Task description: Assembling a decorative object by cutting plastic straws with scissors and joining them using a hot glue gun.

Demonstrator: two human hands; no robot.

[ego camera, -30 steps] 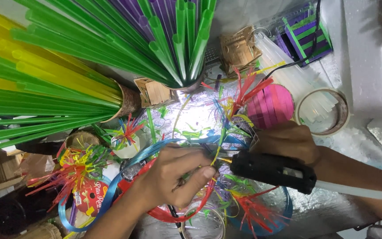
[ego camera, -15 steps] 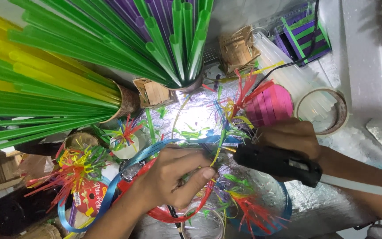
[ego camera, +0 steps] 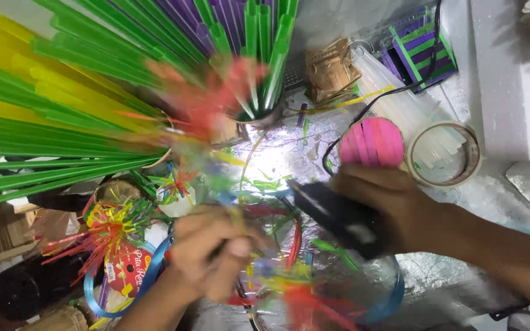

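Toward the counter's left edge, green and yellow straws (ego camera: 62, 116) fan out of a holder, kept upright within reach. The left hand (ego camera: 213, 257), motion-blurred, has its fingers closed around a thin stem of frayed coloured strips (ego camera: 207, 101), lifted above the clutter, seemingly to clear it. The right hand (ego camera: 394, 208) wraps a black glue gun (ego camera: 338, 214), nozzle turned toward that stem. A pink disc (ego camera: 372, 142) lies just beyond.

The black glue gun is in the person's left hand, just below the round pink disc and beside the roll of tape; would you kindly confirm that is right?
Not quite: the head view shows the black glue gun in the right hand, not the left. The left hand is blurred and grips a thin stem of frayed coloured strips. The rest holds: the gun lies just below the round pink disc, with the roll of tape beside it.
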